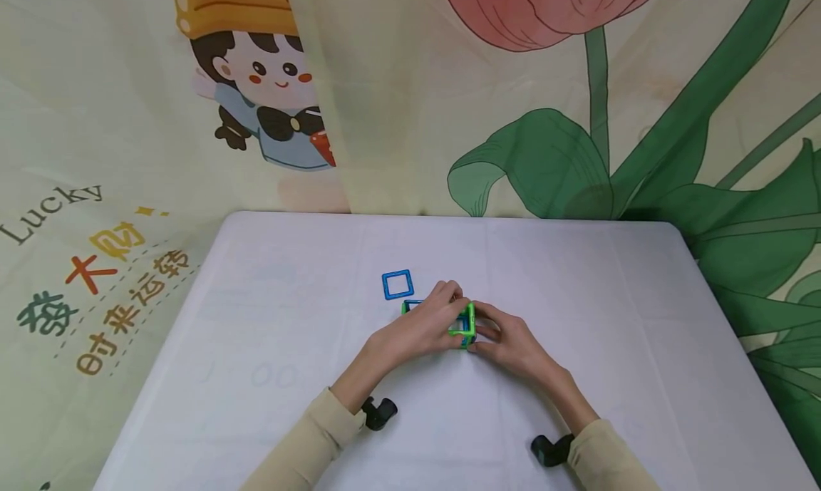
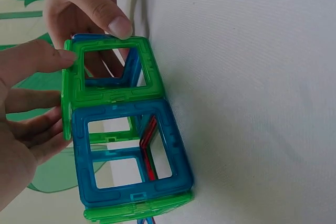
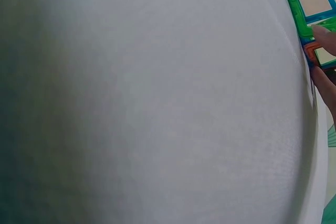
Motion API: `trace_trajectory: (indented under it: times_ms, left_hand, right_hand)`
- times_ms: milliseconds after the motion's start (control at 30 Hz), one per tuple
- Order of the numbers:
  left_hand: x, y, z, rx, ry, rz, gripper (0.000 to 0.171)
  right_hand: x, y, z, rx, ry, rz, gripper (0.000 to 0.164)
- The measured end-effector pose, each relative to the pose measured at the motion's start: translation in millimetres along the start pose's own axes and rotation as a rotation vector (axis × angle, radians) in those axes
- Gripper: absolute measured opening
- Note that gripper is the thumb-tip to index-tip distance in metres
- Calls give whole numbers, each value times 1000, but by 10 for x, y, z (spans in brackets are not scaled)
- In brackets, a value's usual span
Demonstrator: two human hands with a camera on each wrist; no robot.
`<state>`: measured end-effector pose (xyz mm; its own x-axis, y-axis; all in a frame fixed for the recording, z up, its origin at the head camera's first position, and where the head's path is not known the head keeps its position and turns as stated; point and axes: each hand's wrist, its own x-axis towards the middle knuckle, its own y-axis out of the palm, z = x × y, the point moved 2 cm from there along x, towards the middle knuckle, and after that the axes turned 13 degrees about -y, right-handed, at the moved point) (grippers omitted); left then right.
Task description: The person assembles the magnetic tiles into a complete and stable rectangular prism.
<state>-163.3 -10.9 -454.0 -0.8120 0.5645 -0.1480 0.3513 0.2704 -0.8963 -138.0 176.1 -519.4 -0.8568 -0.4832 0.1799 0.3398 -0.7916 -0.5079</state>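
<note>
A box-shaped structure of magnetic tiles point(image 2: 131, 195), with blue and green square frames, lies on the table between both hands. My left hand point(image 1: 423, 323) reaches over it in the head view. In the left wrist view its thumb rests on the edge of a green tile point(image 2: 116, 97), its other fingers bent against the side. With thumb and fingers, my right hand point(image 1: 516, 341) grips the structure's right end. A red tile edge point(image 2: 149, 145) shows inside the frames. The right wrist view catches only part of the structure point(image 3: 296, 11) and fingers point(image 3: 324, 85) at its right edge.
A loose blue square tile point(image 1: 398, 284) lies flat just behind the structure. White cloth covers the table point(image 1: 269, 277), whose back edge meets a printed curtain point(image 1: 391, 120). Black wrist cameras point(image 1: 380, 413) sit at both cuffs.
</note>
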Motion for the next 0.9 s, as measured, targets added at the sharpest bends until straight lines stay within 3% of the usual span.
trace_trajectory:
  times_ms: [533, 733, 900]
  left_hand:
    - [11, -35, 9, -16, -34, 43, 55]
    - [-44, -192, 197, -57, -96, -42, 64]
    - [-124, -330, 457, -42, -179, -138, 52]
  right_hand:
    - [-2, 3, -23, -7, 29, -12, 75]
    - [11, 27, -22, 8, 75, -10, 77]
    - [16, 33, -1, -6, 134, -16, 77]
